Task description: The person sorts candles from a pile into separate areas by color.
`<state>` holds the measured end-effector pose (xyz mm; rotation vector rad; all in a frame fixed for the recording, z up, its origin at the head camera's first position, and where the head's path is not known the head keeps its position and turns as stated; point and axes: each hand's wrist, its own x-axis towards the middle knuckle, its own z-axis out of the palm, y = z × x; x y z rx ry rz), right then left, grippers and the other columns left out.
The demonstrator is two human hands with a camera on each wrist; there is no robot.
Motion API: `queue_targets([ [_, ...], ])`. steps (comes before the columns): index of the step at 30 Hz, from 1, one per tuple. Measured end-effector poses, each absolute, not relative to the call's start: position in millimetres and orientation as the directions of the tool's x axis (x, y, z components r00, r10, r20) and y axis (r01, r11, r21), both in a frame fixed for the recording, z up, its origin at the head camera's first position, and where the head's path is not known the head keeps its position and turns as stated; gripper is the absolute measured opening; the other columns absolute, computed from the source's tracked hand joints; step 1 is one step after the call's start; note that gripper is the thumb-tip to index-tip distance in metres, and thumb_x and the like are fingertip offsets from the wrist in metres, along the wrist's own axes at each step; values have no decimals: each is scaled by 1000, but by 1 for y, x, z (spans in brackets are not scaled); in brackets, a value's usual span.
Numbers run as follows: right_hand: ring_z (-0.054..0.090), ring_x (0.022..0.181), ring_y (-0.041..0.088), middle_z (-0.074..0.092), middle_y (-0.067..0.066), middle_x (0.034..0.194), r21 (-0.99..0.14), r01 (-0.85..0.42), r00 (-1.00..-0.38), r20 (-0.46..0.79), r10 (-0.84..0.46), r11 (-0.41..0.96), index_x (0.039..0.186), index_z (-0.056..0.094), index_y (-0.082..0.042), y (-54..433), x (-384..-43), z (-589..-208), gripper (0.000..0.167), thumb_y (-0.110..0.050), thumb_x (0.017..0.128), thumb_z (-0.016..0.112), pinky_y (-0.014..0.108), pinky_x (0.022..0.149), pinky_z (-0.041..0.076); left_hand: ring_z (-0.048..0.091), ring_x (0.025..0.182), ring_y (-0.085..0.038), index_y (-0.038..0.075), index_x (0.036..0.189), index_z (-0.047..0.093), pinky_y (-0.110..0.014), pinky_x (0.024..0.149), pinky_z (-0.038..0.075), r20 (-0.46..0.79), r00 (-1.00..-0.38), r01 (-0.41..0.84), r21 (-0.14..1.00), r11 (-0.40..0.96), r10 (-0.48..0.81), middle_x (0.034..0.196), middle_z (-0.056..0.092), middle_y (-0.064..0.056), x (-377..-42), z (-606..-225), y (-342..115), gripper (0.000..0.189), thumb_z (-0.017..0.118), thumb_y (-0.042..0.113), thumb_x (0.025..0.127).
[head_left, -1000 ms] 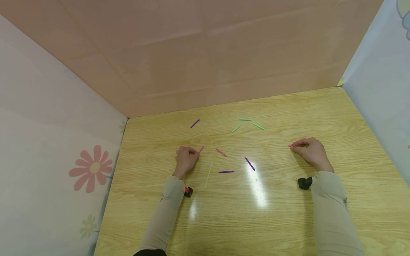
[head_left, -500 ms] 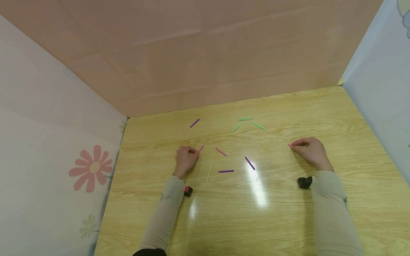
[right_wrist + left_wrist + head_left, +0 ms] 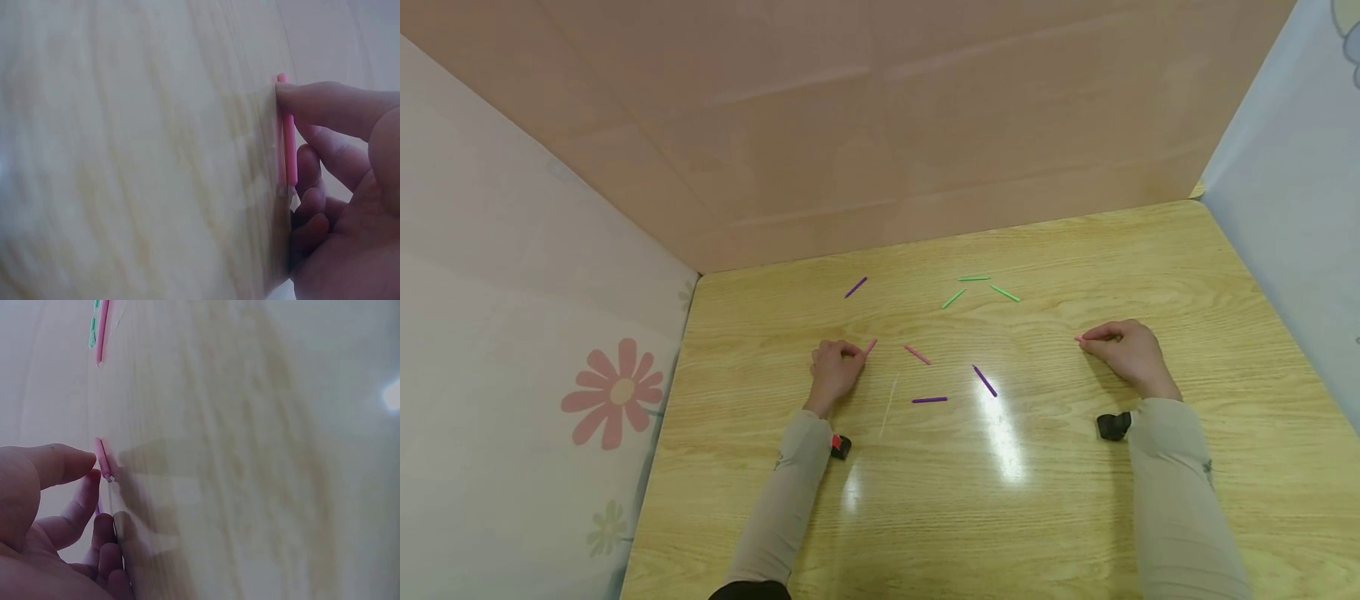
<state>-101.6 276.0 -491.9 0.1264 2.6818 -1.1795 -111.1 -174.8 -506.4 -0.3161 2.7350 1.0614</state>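
Observation:
On the left of the wooden table (image 3: 1000,517), my left hand (image 3: 837,375) pinches the near end of a thin pink candle (image 3: 871,347) between thumb and forefinger. Its wick end (image 3: 110,478) shows beside the fingertips in the left wrist view. Far to the right, my right hand (image 3: 1126,357) holds another pink candle (image 3: 290,147) close against the tabletop, thumb across its upper part and other fingers curled behind. Only a short tip of it shows in the head view. A third pink candle (image 3: 917,355) lies to the right of my left hand.
Purple candles lie at the front (image 3: 929,400), middle (image 3: 985,381) and back left (image 3: 856,287). Three green ones (image 3: 973,278) form an open group toward the back. A brown panel (image 3: 880,150) stands behind the table; pale flowered walls (image 3: 512,292) flank it.

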Motion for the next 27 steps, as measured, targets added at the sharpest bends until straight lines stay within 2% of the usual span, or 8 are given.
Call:
queue_targets([
  [5,54,105,37,63,28,116,-720,161,-975,-223,-6,675,108,68,4,276,-101,-491,43,-36,94,62,38,80,39,39,110,-32,11,94,68,-50,95,29,-223,-967,-244,670,701,-124,113,54,-12,-111,-505,-174,19,65,29,88],
  [10,54,105,37,63,28,116,-723,164,-974,-227,-6,671,109,68,5,275,-101,-489,43,-35,94,62,38,80,39,42,111,-33,9,94,70,-49,96,32,-137,-987,-153,720,677,-78,107,59,-13,-112,-501,-168,16,69,24,86],
  [16,53,106,39,62,28,117,-723,174,-971,-240,-6,668,110,67,5,275,-100,-489,45,-36,94,61,42,82,40,41,112,-31,10,94,70,-45,94,35,-104,-994,-99,765,636,-29,110,54,-13,-112,-494,-157,12,69,19,86],
  [21,53,108,42,61,30,118,-726,173,-971,-238,-7,666,110,67,5,275,-100,-491,45,-37,94,61,50,85,41,40,105,-28,8,96,71,-39,89,38,-41,-998,-6,782,623,42,102,50,-12,-113,-494,-148,11,68,15,87],
  [27,54,104,37,62,28,115,-718,163,-977,-213,9,677,108,68,5,276,-101,-494,44,-36,93,62,38,80,40,42,100,-25,10,101,71,-36,85,37,5,-991,93,758,646,136,103,50,-13,-114,-496,-140,14,67,15,89],
])
